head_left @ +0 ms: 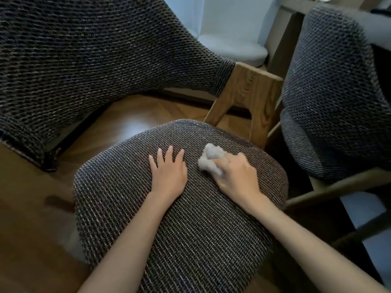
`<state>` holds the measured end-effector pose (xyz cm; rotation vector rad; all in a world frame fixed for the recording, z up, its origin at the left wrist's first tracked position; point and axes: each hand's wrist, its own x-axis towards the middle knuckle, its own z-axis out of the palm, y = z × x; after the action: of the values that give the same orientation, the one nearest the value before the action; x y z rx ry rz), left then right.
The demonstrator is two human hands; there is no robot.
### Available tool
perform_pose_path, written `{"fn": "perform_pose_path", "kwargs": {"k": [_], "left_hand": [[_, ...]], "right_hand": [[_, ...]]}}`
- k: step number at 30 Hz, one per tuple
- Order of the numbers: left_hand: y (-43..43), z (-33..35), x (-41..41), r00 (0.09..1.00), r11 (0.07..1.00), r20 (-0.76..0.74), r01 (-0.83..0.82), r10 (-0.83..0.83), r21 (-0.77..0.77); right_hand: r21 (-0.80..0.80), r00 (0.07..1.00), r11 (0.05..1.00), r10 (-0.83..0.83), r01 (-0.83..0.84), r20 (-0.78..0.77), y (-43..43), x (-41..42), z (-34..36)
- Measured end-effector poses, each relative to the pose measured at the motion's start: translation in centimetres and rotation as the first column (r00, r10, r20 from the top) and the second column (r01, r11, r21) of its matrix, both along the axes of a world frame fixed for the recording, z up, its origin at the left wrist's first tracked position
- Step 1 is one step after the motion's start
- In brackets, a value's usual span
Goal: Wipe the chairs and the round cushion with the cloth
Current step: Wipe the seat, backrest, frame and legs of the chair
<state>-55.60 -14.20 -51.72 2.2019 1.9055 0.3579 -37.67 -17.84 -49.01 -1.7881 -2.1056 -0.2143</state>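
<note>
A chair with a dark woven seat (190, 229) fills the middle of the view, and its curved backrest (84, 60) rises at the upper left. My left hand (168, 173) lies flat on the seat with straight, spread fingers. Just to its right, my right hand (237, 176) grips a small crumpled grey cloth (210, 157) and presses it onto the seat near the far right edge. A second chair (330, 98) in the same woven fabric stands to the right. No round cushion is in view.
The chair's wooden back support (249, 96) stands just beyond the seat. A wooden floor (131, 119) shows between seat and backrest. A white rounded object (232, 47) sits by the wall behind. The second chair's wooden frame (338, 189) runs close on the right.
</note>
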Motion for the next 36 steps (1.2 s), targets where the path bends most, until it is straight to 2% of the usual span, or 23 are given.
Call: {"fn": "perform_pose_path", "kwargs": {"k": [2,3,6,9,12,18,20,22,25,27,32,36], "left_hand": [[0.0,-0.1,0.0,1.000,1.000,-0.016,0.014,-0.014,0.001],[-0.1,-0.1,0.0,1.000,1.000,-0.017,0.022,-0.022,0.001],[-0.3,-0.2,0.0,0.999,0.999,-0.015,0.052,-0.052,-0.003],[-0.8,-0.1,0.0,0.997,0.997,-0.019,0.076,-0.076,-0.003],[-0.9,0.0,0.1,0.996,0.997,-0.018,0.082,-0.082,-0.012],[-0.9,0.1,0.2,0.996,0.997,-0.028,0.079,-0.079,-0.027],[-1.0,0.2,0.2,0.996,0.996,-0.016,0.086,-0.086,-0.027],[-1.3,0.1,0.0,0.995,0.995,-0.010,0.098,-0.098,-0.020],[-1.8,-0.1,-0.3,0.993,0.993,-0.011,0.121,-0.121,-0.008],[-2.0,-0.1,-0.5,0.991,0.991,-0.002,0.133,-0.133,-0.003],[-2.1,-0.2,-0.7,0.990,0.990,0.005,0.142,-0.142,-0.003],[-2.0,-0.2,-0.5,0.991,0.991,-0.013,0.132,-0.132,-0.024]], "right_hand": [[-0.005,0.998,0.998,0.069,-0.069,0.009,-1.4,1.0,0.0],[0.017,0.999,0.999,0.040,-0.040,0.022,-1.0,2.3,0.2],[0.082,0.982,0.981,-0.180,0.175,0.059,1.3,6.6,0.8],[0.055,0.958,0.957,-0.283,0.285,-0.041,2.1,8.7,1.2],[0.082,0.966,0.962,-0.257,0.259,-0.043,0.0,6.7,0.8],[0.049,0.998,0.998,0.045,-0.043,-0.043,-6.1,3.5,-0.7],[0.077,0.999,0.997,0.004,0.000,-0.044,-4.9,5.0,-0.4],[0.133,0.985,0.978,-0.155,0.163,-0.071,-2.1,7.5,0.0],[0.067,0.934,0.941,-0.318,0.332,-0.160,1.1,11.0,0.4],[0.049,0.931,0.944,-0.312,0.327,-0.190,1.2,11.3,0.0],[0.129,0.928,0.930,-0.317,0.344,-0.194,-4.0,8.1,-1.0],[0.139,0.958,0.965,-0.190,0.223,-0.216,-9.1,4.0,-1.1]]}}
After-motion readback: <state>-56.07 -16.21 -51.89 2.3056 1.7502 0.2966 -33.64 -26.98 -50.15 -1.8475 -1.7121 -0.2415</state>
